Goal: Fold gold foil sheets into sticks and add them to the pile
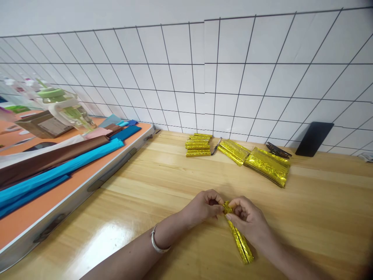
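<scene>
- Left hand pinches the far end of a gold foil strip;
- right hand pinches it too, just alongside;
- beyond both hands: gold bundles; black phone-like slab

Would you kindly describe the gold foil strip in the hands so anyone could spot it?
On the wooden table, find where the left hand and right hand nearly meet. The gold foil strip there is held at its far end, unlike the gold foil pieces lying by the wall.

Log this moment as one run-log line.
left hand: pinching far end of gold strip | right hand: fingers at same end | gold rolls: near wall
</scene>
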`<state>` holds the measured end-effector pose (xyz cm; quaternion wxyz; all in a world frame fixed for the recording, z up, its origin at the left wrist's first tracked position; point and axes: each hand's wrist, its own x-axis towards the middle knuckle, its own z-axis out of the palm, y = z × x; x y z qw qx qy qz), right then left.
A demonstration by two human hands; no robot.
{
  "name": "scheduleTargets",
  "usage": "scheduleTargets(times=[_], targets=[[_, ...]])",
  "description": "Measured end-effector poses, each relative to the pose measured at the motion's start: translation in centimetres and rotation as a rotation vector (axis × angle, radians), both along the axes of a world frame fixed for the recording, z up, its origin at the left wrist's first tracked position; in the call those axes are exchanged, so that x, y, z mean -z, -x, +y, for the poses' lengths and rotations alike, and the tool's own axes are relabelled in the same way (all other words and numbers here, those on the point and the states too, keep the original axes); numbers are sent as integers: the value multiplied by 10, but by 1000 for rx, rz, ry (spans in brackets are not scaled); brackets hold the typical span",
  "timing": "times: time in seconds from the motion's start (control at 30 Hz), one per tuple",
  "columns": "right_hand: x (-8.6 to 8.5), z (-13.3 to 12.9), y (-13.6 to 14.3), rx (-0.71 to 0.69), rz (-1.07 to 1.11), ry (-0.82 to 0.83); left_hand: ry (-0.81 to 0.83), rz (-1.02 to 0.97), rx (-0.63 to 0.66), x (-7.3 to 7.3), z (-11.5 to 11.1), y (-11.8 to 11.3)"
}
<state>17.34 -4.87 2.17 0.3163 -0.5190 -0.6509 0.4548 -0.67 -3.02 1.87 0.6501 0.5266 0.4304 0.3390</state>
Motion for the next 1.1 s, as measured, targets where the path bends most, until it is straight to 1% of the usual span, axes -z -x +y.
scheduleTargets(times=[0.1, 0.27, 0.4, 0.57, 0.83, 1.1], targets=[[-1, 0, 0, 3, -8, 13, -38, 4, 8, 0, 1, 2], [-4, -1, 1, -2, -52, 2, -184, 139, 5, -4, 1, 5], [-6, -2, 2, 8, -90, -30, -236, 199, 14, -5, 1, 6], [-4, -2, 3, 7, -61, 3, -299, 211, 38, -7, 0, 5], [-4, -3, 4, 6, -95, -34, -278, 245, 29, -6, 2, 5], [-4, -4, 2, -6, -157, -127, -265, 265, 8, -1, 1, 3]])
